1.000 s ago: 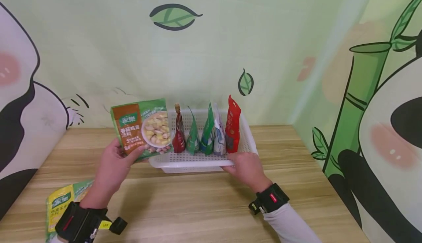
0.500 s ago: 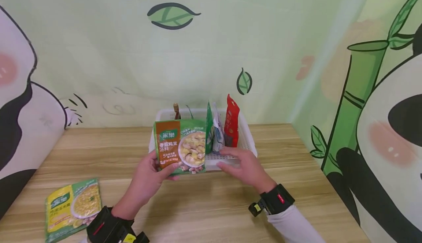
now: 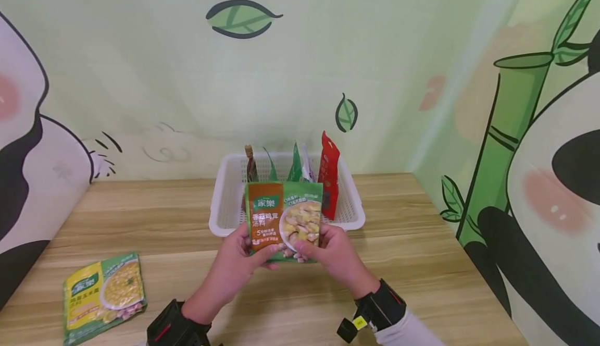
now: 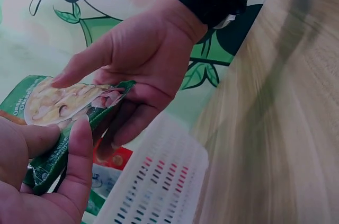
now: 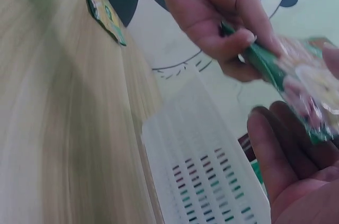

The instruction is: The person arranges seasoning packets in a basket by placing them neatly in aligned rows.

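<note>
In the head view both hands hold a green-and-brown soup mix packet (image 3: 286, 215) in front of the basket, its printed bowl facing me. My left hand (image 3: 236, 265) grips the lower left corner, thumb on the front and fingers behind. At the lower right, my right hand (image 3: 344, 262) has its thumb over the front and its fingers at the back. The left wrist view has the packet (image 4: 63, 105) tilted between both hands. Behind it stands a white perforated basket (image 3: 215, 221) with several upright pouches, including a red pouch (image 3: 329, 174); the held packet partly covers them.
A yellow-and-green soup mix packet (image 3: 105, 296) lies flat on the wooden table (image 3: 178, 273) at the left. Behind the basket rises a printed cloth backdrop (image 3: 281, 75) with pandas and bamboo.
My left hand has carried the brown-and-green packet rightward to the front of the basket. My right hand has left the basket's rim and taken hold of the packet's right side.
</note>
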`<state>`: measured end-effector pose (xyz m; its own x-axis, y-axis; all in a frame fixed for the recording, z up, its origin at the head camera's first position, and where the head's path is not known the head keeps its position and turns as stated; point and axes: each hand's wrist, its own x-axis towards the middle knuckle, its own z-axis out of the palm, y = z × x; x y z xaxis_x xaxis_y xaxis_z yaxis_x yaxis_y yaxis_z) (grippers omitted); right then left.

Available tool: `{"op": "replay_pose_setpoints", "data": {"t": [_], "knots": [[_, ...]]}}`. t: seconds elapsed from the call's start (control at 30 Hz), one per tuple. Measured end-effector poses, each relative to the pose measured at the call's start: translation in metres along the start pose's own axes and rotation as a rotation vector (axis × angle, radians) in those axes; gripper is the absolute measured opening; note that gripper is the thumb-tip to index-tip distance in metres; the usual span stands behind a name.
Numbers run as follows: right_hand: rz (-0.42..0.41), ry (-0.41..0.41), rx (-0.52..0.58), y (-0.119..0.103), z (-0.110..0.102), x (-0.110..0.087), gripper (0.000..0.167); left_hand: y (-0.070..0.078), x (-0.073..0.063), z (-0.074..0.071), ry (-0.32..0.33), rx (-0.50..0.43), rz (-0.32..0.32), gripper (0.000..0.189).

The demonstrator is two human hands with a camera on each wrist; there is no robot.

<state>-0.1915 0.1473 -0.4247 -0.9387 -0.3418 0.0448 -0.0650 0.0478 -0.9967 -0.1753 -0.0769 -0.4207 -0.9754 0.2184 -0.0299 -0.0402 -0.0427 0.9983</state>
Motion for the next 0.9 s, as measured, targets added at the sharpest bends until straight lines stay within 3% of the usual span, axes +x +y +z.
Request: {"op": "replay_pose_setpoints", "data": {"t": [0.3, 0.47, 0.6, 0.67, 0.8, 0.9], "knots": [[0.028, 0.026, -0.056, 0.001, 0.009, -0.005, 0.036, -0.001, -0.007, 0.006, -0.043, 0.022, 0.010, 0.049], [0.009, 0.073, -0.078, 0.000, 0.011, -0.006, 0.034, 0.001, -0.004, 0.007, 0.019, 0.154, 0.038, 0.049], [-0.070, 0.150, -0.085, -0.001, 0.011, -0.005, 0.031, 0.010, 0.000, 0.014, 0.137, 0.424, 0.140, 0.058], [-0.102, 0.203, -0.072, -0.001, 0.012, -0.004, 0.031, 0.016, 0.000, 0.021, 0.206, 0.631, 0.248, 0.062], [-0.179, 0.297, -0.064, 0.001, 0.016, -0.003, 0.032, 0.029, -0.007, 0.042, 0.379, 1.017, 0.523, 0.063], [-0.307, 0.374, -0.120, 0.004, 0.021, -0.001, 0.027, 0.038, -0.014, 0.059, 0.466, 1.188, 0.636, 0.067]]}}
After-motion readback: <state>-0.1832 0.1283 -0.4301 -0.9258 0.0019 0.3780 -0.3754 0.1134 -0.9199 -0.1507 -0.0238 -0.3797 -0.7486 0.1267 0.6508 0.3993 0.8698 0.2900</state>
